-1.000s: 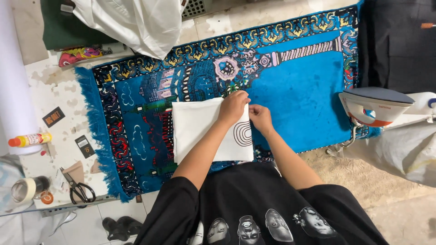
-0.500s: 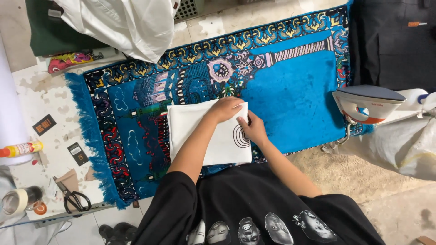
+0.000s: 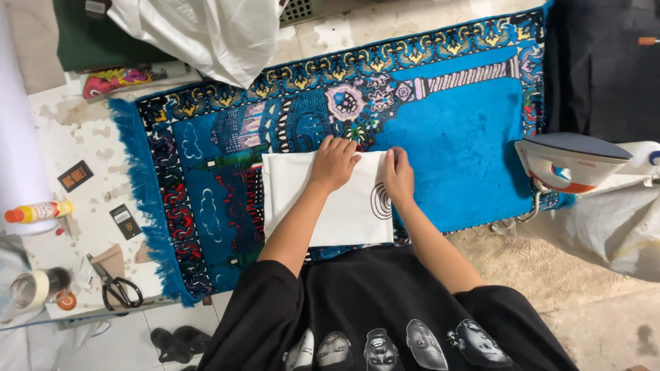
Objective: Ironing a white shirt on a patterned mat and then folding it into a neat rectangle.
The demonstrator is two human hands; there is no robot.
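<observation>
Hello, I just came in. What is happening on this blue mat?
A person in a black shirt presses both hands flat on a folded white cloth that lies on a blue patterned rug. The left hand rests near the cloth's top edge, and the right hand sits by a black ring print. An iron stands at the right, untouched. Scissors lie at the left.

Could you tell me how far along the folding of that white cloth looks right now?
The white cloth already lies folded into a neat rectangle on the blue rug. In hand: the left hand and right hand press its far edge flat. The iron stands apart, untouched.
</observation>
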